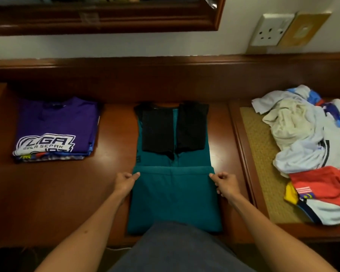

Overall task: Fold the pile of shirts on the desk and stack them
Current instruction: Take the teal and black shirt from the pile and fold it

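A teal shirt (173, 197) with black sleeves lies in the middle of the wooden desk (114, 146). Its sides and sleeves are folded inward and its bottom part is folded up over the body. My left hand (125, 182) pinches the left corner of that folded hem. My right hand (227, 183) pinches the right corner. A stack of folded shirts (55, 128), purple one on top with a white logo, sits at the left. A loose pile of unfolded shirts (312, 146), white, beige, red and blue, lies at the right.
The unfolded pile rests on a woven mat (257, 154) on a lower side surface. A raised wooden ledge (165, 75) runs along the back by the wall. A wall socket (271, 29) and a mirror frame (106, 22) hang above.
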Demonstrator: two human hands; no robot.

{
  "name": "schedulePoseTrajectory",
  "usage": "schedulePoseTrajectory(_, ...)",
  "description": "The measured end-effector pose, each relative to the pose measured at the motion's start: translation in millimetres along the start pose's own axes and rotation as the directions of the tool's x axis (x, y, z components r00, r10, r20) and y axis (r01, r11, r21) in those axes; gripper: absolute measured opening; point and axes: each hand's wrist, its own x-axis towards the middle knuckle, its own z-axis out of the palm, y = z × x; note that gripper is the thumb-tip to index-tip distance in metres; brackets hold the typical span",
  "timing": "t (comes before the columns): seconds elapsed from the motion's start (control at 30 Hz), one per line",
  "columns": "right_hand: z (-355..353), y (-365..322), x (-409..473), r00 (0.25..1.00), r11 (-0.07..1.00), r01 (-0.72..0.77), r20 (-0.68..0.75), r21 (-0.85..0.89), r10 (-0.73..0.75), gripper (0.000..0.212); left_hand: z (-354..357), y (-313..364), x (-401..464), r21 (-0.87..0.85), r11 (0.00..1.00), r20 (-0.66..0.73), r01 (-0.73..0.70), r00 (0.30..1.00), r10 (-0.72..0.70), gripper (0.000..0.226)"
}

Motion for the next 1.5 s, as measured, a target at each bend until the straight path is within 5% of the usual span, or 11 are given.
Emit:
schedulePoseTrajectory(0.2, 6.8, 60.6, -50.6, 0.988, 0.945, -0.056, -0.152, -0.323, 0.006, 0.031, -5.3, -36.6, -42.5, 0.162, 0.986, 0.142, -0.027, 0.990, 0.004, 0.054)
schedulePoseTrajectory(0.4, 12.0, 105.5, -112.2, 0.973, 0.949, 0.034, -0.205, -0.314, -0.103, 0.028, -9.2, -118.2, -86.0, 0.440, 0.892, 0.052, -0.104, 0.995, 0.091, 0.029)
schedulePoseTrajectory(0.6, 16.2, 116.4, -134.1, 0.971, 0.984, 0.096, -0.202, -0.148, -0.125, 0.019, -12.8, -135.7, -120.3, 0.197, 0.920, -0.178, -0.339, 0.910, 0.373, 0.017)
schedulePoseTrajectory(0.73, 9.2, 104.9, -138.9, 0.999, 0.998, -0.037, -0.015, 0.055, 0.038, 0.016, -14.6, -140.3, -121.9, -0.245, 0.939, -0.054, -0.243, 0.970, 0.237, 0.014)
schedulePoseTrajectory(0.93, 2.8, 104.6, -126.8, 0.996, 0.958, -0.089, 0.041, 0.273, 0.081, 0.011, -18.0, -145.9, -118.4, -0.239, 0.965, 0.196, -0.104, 0.969, 0.153, 0.006)
schedulePoseTrajectory(1.1, 1.4, 123.7, -118.1, 0.997, 0.997, -0.050, -0.061, 0.061, 0.054, 0.015, -26.1, -148.5, -113.1, -0.039, 0.986, 0.184, -0.164, 0.968, 0.168, 0.012)
schedulePoseTrajectory(1.2, 6.3, 126.0, -118.9, 0.969, 0.958, 0.092, -0.195, -0.270, -0.148, 0.010, -24.3, -148.2, -116.6, 0.084, 0.964, 0.110, -0.253, 0.964, 0.244, 0.011)
schedulePoseTrajectory(1.27, 9.0, 130.7, -120.5, 0.873, 0.772, 0.267, -0.194, -0.577, -0.448, 0.025, -22.6, -150.7, -120.0, 0.342, 0.819, -0.009, -0.461, 0.870, 0.493, 0.013)
schedulePoseTrajectory(1.3, 9.7, 133.4, -121.5, 0.809, 0.640, 0.372, -0.104, -0.673, -0.579, 0.033, -21.2, -153.8, -119.6, 0.457, 0.669, 0.003, -0.586, 0.753, 0.658, 0.019)
schedulePoseTrajectory(1.37, 9.6, 143.5, -120.8, 0.738, 0.383, 0.504, 0.156, -0.774, -0.656, 0.052, -16.6, -160.9, -115.4, 0.612, 0.349, 0.196, -0.710, 0.564, 0.803, 0.043)
schedulePoseTrajectory(1.5, -0.8, 153.4, -117.2, 0.730, 0.158, 0.523, 0.345, -0.838, -0.590, 0.070, -15.2, -164.8, -112.4, 0.722, 0.098, 0.433, -0.685, 0.558, 0.708, 0.078)
